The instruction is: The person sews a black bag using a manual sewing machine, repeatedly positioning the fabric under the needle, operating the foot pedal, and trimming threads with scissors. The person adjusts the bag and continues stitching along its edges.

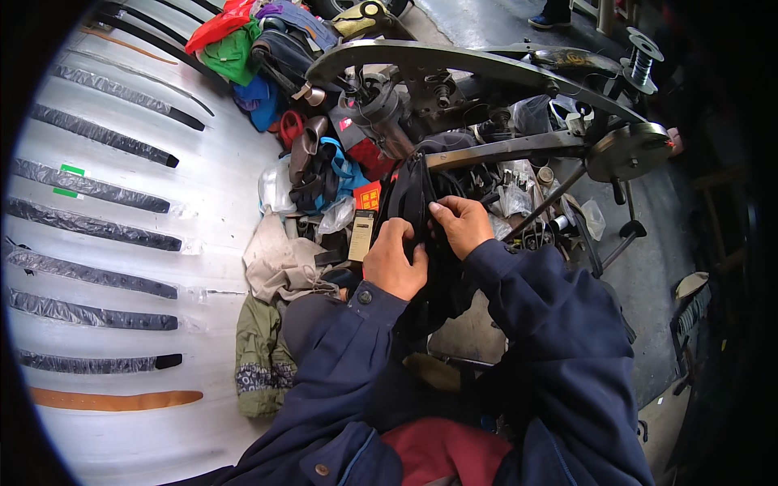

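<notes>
A black fabric bag (429,287) hangs upright from the end of the metal arm of a sewing machine (502,154), between my two hands. My left hand (395,259) has its fingers curled closed on the bag's left side, fingertips partly hidden in the dark cloth. My right hand (460,225) pinches the bag's edge higher up, thumb on top. Just left of the bag are a pale yellow tag (361,235) and a red-orange packet (366,195).
A white board (97,243) with several wrapped straps is at left. Piled cloths (271,251), coloured bags (231,49) and small parts (543,219) surround the machine. A flywheel (624,154) and spool (642,61) are at right. Another person's shoe (541,20) stands beyond.
</notes>
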{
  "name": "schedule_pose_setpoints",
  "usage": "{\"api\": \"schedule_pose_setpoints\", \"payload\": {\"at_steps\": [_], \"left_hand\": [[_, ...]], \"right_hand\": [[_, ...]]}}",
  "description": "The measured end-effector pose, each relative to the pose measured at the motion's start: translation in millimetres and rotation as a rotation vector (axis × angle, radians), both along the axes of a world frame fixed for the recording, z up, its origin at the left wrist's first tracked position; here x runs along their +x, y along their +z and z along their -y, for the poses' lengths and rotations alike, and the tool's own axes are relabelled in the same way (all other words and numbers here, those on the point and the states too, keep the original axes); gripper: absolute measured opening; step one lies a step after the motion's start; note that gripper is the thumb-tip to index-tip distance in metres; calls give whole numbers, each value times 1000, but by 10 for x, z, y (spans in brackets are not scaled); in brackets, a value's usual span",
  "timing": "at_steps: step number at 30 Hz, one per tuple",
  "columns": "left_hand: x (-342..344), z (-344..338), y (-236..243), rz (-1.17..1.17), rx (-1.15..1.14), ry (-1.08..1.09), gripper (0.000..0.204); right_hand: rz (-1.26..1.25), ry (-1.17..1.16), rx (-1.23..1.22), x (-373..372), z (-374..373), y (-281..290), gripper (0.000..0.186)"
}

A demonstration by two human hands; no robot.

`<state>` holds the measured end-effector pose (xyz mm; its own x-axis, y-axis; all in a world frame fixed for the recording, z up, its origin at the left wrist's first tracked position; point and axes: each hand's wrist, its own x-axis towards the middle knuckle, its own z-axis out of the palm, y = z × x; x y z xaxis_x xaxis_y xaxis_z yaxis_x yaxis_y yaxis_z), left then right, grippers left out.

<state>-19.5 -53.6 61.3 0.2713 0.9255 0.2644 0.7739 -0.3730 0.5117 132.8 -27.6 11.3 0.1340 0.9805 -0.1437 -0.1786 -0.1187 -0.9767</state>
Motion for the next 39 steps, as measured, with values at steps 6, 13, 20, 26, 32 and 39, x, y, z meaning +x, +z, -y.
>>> {"api": "schedule_pose_setpoints", "payload": {"at_steps": [6, 13, 20, 26, 32, 39], "left_hand": [[-48, 32, -41, 296, -191, 68, 19], [-51, 136, 9, 313, -166, 50, 18], [-23, 154, 15, 273, -103, -14, 17], [-31, 164, -9, 256, -75, -43, 15], [-7, 190, 26, 234, -67, -29, 14], [51, 921, -164, 692, -496, 60, 29]], "right_hand": [[136, 25, -13, 91, 17, 78, 25], [-330, 162, -217, 148, 32, 162, 21], [-316, 200, -259, 126, 16, 169, 22], [-296, 229, -256, 155, 2, 127, 19], [-200, 176, -191, 124, 50, 154, 14], [-159, 198, -187, 160, 75, 181, 16]]}}
